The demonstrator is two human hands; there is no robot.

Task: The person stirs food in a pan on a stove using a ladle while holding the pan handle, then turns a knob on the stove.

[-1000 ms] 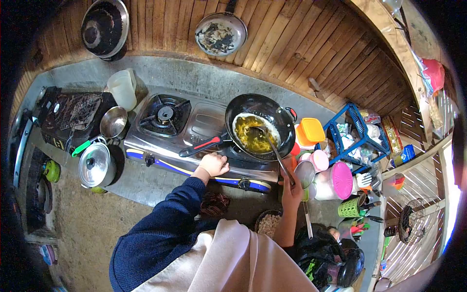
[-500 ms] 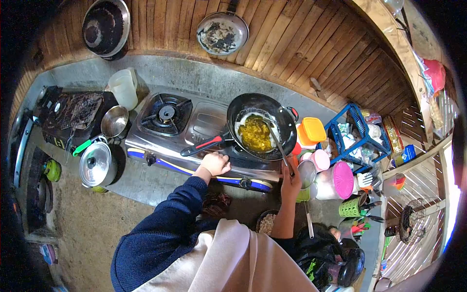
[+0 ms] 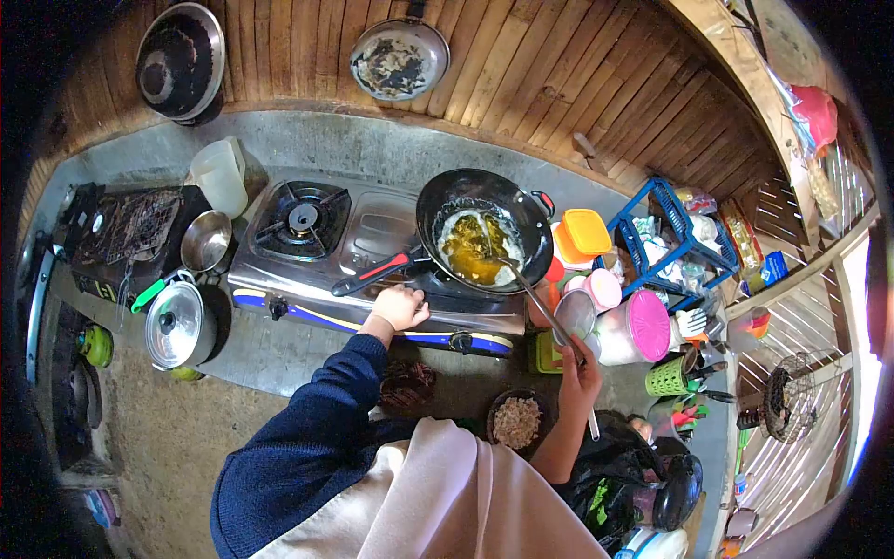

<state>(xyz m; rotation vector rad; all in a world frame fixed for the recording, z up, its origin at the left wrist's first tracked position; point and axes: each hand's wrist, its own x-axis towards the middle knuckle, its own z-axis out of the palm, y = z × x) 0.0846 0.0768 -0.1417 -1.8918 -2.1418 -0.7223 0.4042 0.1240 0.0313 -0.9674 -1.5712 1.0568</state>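
A black wok [image 3: 433,200] with a red-and-black handle sits on the right burner of the stove. Inside it, a yellow mixture [image 3: 475,250] lies in bubbling oil with white froth around it. My right hand [image 3: 579,371] grips a long-handled metal cooking utensil [image 3: 543,304], whose far end dips into the mixture at the wok's lower right; its head is hidden. My left hand [image 3: 400,308] is curled into a fist against the front edge of the stove [image 3: 377,244], just below the wok's handle and apart from it.
A lidded pot [image 3: 175,324] and a steel saucepan [image 3: 206,240] stand left of the stove. Tubs, including an orange-lidded container [image 3: 585,233] and a pink-lidded container [image 3: 646,326], crowd the right side near a blue rack [image 3: 643,210]. A bowl of brownish food [image 3: 517,421] lies below.
My right hand has moved down and to the right, drawing the utensil toward the wok's lower right side. My left hand keeps its place by the stove edge. The view has shifted slightly.
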